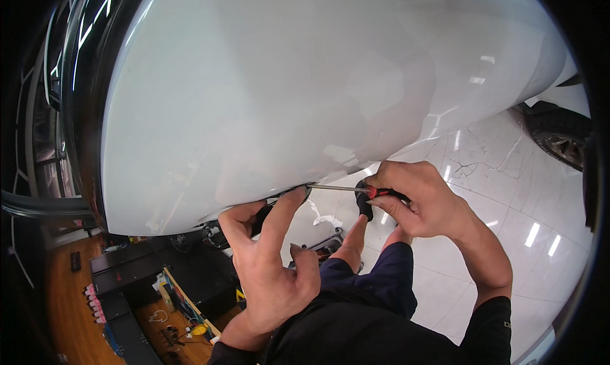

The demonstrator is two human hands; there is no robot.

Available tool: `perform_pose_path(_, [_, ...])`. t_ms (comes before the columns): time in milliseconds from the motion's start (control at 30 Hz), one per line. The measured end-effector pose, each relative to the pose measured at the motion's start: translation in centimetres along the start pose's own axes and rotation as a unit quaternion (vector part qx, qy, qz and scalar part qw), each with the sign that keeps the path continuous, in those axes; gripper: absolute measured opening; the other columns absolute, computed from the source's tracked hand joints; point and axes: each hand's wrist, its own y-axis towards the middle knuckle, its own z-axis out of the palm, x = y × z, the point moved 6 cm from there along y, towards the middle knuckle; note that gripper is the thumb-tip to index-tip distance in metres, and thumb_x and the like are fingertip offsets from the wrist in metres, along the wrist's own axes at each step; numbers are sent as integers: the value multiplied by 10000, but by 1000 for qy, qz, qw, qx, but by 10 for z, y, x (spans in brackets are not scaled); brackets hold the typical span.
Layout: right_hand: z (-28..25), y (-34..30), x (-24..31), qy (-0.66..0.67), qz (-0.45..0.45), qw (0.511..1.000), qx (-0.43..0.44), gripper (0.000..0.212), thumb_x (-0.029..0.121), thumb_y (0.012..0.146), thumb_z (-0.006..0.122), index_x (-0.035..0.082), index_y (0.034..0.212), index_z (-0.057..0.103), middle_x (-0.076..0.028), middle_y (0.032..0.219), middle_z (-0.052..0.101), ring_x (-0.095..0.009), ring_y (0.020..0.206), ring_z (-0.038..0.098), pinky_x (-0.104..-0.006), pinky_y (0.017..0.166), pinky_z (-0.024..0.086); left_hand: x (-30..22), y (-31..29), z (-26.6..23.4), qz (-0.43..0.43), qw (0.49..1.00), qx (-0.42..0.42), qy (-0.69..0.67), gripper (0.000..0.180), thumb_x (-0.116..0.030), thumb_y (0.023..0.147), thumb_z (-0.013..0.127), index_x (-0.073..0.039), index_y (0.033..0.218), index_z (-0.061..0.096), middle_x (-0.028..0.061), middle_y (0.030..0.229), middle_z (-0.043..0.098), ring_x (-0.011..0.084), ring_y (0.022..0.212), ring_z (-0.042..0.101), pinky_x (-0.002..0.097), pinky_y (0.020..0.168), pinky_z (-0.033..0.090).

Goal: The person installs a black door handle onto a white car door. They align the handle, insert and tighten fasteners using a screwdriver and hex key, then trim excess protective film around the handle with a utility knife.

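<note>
There are two hands (270, 266) (419, 200), one screwdriver (375, 191), one large white panel (286, 79) and one wheel (560, 135).

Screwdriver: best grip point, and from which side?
Likely the red-and-black handle, from the right, where the right hand holds it. It's the thicker end; the slim metal shaft points left, its tip at the lower edge of the white panel, near the left hand.

The left hand (270, 279) reached up from its wrist (254, 325), fingers (279, 224) spread, one stretched forward and others crooked, the thumb (306, 270) standing apart. The right hand (419, 203) was closed in a pinch, knuckles curled, its forearm (480, 247) angled inward from a bent elbow (499, 279).
</note>
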Motion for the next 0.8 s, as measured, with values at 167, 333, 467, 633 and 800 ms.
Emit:
perform_pose_path(167, [-2, -1, 15, -69, -48, 996, -20, 211, -8, 870, 732, -2, 1067, 656, -137, 876, 674, -324, 761, 680, -404, 629, 530, 1, -3, 1, -20, 999, -1, 34, 686, 68, 680, 583, -77, 1339, 703, 243, 1206, 509, 391, 1127, 529, 429, 945, 493])
perform_pose_path(333, [1, -11, 16, -73, -71, 992, -69, 270, -37, 858, 732, -37, 1119, 662, -134, 894, 689, -313, 772, 693, -377, 663, 559, -3, 2, 5, -1, 999, 10, 53, 672, 122, 680, 530, -17, 1327, 648, 179, 1105, 497, 326, 1053, 504, 394, 961, 454])
perform_pose_path(467, [0, -15, 10, -30, -26, 997, -69, 262, -55, 857, 725, -46, 1111, 662, -135, 895, 698, -307, 744, 696, -368, 653, 557, -5, 3, 4, -5, 997, 25, 70, 673, 126, 690, 542, -38, 1334, 647, 185, 1107, 490, 335, 1055, 509, 400, 950, 459])
perform_pose_path(633, [3, -15, 9, -17, -46, 996, -74, 272, -69, 847, 725, -49, 1111, 661, -140, 886, 703, -306, 726, 695, -365, 646, 556, -7, 4, 5, 4, 997, 18, 70, 671, 131, 686, 537, -28, 1329, 644, 187, 1123, 475, 338, 1059, 509, 404, 944, 459])
perform_pose_path(800, [6, -15, 6, -29, -62, 993, -94, 294, -69, 822, 737, -56, 1106, 662, -134, 893, 706, -302, 739, 697, -360, 640, 556, -6, 2, 4, 8, 998, 16, 67, 669, 131, 683, 535, -16, 1327, 640, 184, 1129, 471, 339, 1068, 511, 405, 952, 460])
